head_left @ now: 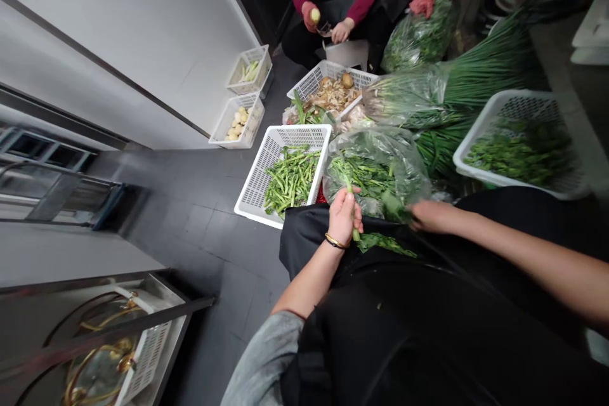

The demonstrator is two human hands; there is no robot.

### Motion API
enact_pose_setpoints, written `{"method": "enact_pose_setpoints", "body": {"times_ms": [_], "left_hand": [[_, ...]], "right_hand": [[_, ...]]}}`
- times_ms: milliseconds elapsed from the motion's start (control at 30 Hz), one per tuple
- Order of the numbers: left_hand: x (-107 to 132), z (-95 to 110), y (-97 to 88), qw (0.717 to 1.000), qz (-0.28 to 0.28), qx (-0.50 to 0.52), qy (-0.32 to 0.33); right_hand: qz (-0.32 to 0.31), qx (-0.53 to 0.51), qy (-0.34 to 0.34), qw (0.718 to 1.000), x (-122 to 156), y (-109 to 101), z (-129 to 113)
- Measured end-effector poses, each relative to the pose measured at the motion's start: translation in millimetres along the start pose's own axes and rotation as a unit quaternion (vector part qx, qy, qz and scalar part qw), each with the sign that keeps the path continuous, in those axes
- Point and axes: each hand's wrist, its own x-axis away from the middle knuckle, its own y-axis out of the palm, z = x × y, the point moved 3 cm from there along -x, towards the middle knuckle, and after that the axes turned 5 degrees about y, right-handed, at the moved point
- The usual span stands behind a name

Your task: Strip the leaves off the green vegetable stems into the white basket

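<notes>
L hand [343, 216] is clenched round a green stalk [353, 219] upright over the lap, R hand [431, 216] pinches its leafy end [386, 242] lying on the black apron [428, 330] — a hard tug could likely snap the stem or drop leaves to the floor [209, 235]. Room's tight: plastic bag of greens [380, 165] sits just ahead, white basket [259, 181] w/ trimmed stalks just beside it, open floor only to the left.

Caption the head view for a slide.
Left hand grips a green stalk beside a white basket of trimmed stems.
</notes>
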Motion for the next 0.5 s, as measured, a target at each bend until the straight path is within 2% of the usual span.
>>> {"method": "enact_pose_setpoints", "body": {"times_ms": [100,200,267,333,400,500], "left_hand": [[5.6,-0.7,9.0,0.997,-0.065,0.030,-0.010],[7.0,0.3,17.8,0.992,-0.106,0.068,-0.017],[5.6,1.6,19.3,0.994,-0.090,0.068,-0.013],[3.5,2.5,17.8,0.997,-0.050,0.049,-0.003],[1.3,2.8,15.1,0.999,-0.008,0.042,0.004],[-1.5,2.9,11.5,0.997,0.035,0.062,0.017]], "right_hand": [[-0.058,-0.007,0.022,0.998,-14.5,-11.6,-7.1],[-0.110,-0.154,0.037,0.981,-38.7,-9.2,-43.1],[-0.077,-0.299,0.055,0.950,-49.9,-4.7,-69.1],[0.009,-0.381,0.069,0.922,-49.7,-1.2,-87.4],[0.050,-0.367,0.044,0.928,-38.5,1.7,-99.2],[-0.002,-0.260,-0.035,0.965,-17.6,3.7,-105.0]]}}
